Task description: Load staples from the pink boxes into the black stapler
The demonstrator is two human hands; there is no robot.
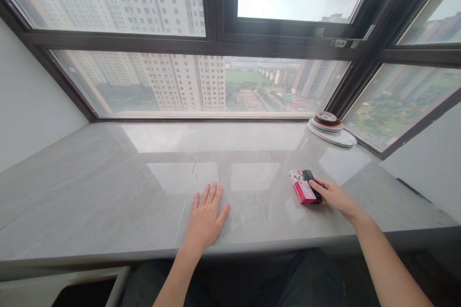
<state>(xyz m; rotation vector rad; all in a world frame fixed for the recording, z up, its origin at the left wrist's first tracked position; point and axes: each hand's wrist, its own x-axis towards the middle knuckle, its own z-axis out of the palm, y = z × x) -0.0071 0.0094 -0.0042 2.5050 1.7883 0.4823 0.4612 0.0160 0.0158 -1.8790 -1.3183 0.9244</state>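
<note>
My left hand [206,216] lies flat on the grey stone windowsill [108,192], palm down, fingers stretched out and holding nothing. To the right, a small pink and white box [301,187] lies on the sill with a slim black object [311,183] against its right side. My right hand [333,194] rests beside them, fingertips touching the black object. Its fingers look extended rather than wrapped around anything.
A stack of round plates or coasters on a white disc [332,129] stands at the back right corner of the sill. Large dark-framed windows [212,43] close off the far side. White walls flank both ends. My dark-clothed lap [252,283] is below the sill's front edge.
</note>
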